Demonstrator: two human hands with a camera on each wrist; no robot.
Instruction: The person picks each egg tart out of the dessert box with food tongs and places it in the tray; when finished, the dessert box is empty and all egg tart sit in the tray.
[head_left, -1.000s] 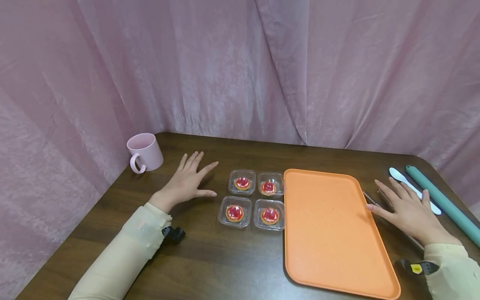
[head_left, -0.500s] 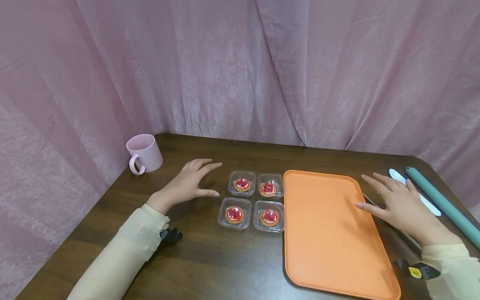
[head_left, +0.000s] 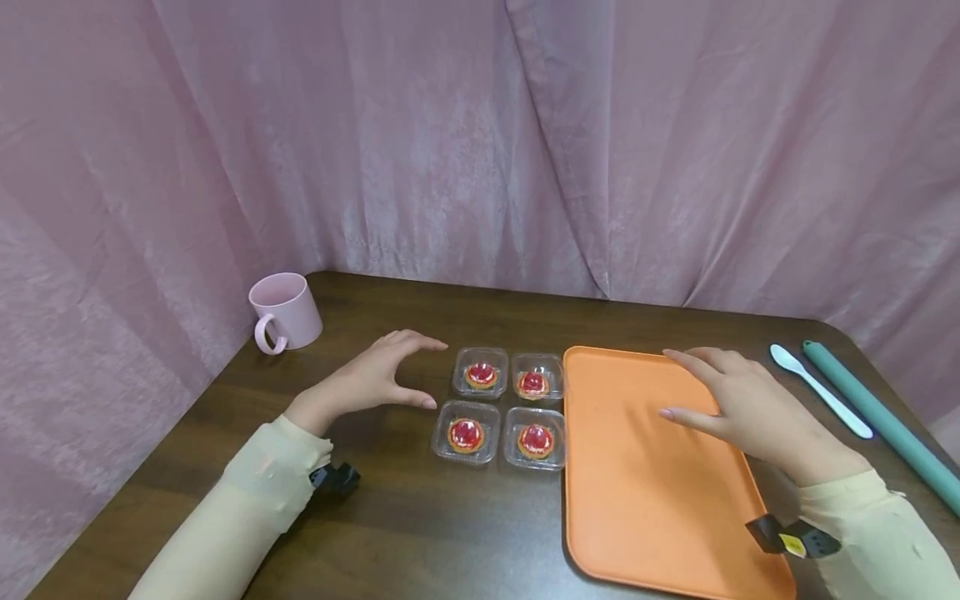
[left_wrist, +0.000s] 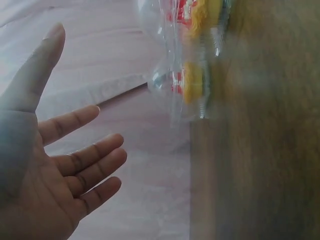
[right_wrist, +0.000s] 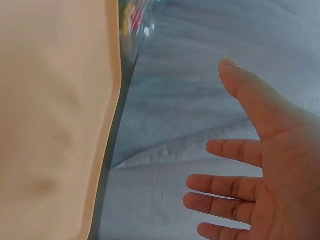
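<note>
Several clear plastic boxes, each with a red-topped tart, stand two by two on the table. The near left box and far left box are closest to my left hand. That hand hovers to their left, thumb and fingers spread apart, touching nothing. The far right box and near right box sit against the left edge of an orange tray. My right hand hangs above the tray's right side, holding nothing; the right wrist view shows its fingers extended.
A pink mug stands at the back left. On the right lie a pale blue spoon and a long green rod-like thing. Behind the table hangs a pink curtain.
My right hand has moved left from beside the spoon to over the tray. My left hand has turned, its fingers now pointing more towards the boxes. The boxes and tray stay put.
</note>
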